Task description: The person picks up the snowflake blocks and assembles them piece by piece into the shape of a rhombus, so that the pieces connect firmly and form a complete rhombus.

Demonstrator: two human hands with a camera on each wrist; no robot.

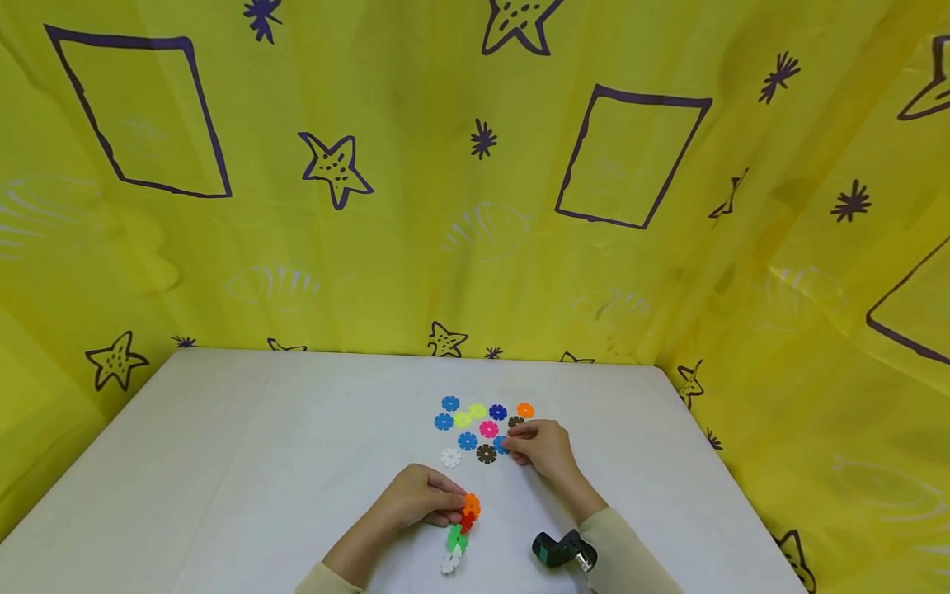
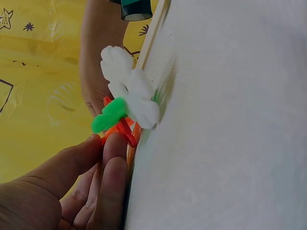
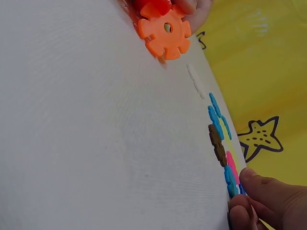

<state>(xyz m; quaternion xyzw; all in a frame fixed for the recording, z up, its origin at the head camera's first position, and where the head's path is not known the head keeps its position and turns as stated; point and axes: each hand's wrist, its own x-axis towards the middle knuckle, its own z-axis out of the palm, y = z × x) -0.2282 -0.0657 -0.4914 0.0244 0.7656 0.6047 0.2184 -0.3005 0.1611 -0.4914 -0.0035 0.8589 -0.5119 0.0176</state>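
Observation:
My left hand (image 1: 425, 497) pinches the orange end of a short chain of interlocking snowflake discs. The chain runs from an orange disc (image 3: 165, 31) through a red disc (image 1: 467, 522) and a green disc (image 2: 109, 115) to white discs (image 2: 136, 98) at its other end. At the near right of a group of loose discs, my right hand (image 1: 543, 448) has its bent fingers and thumb at the edge of a blue disc (image 3: 230, 181). That disc lies flat on the table; whether the fingertips grip it is unclear.
Loose discs lie around the right hand: a pink disc (image 1: 488, 429), a brown disc (image 1: 486, 454), a white disc (image 1: 450, 457) and several more. A black device (image 1: 564, 550) is by the right sleeve. A yellow patterned curtain (image 1: 401, 272) borders the white table (image 1: 297, 462).

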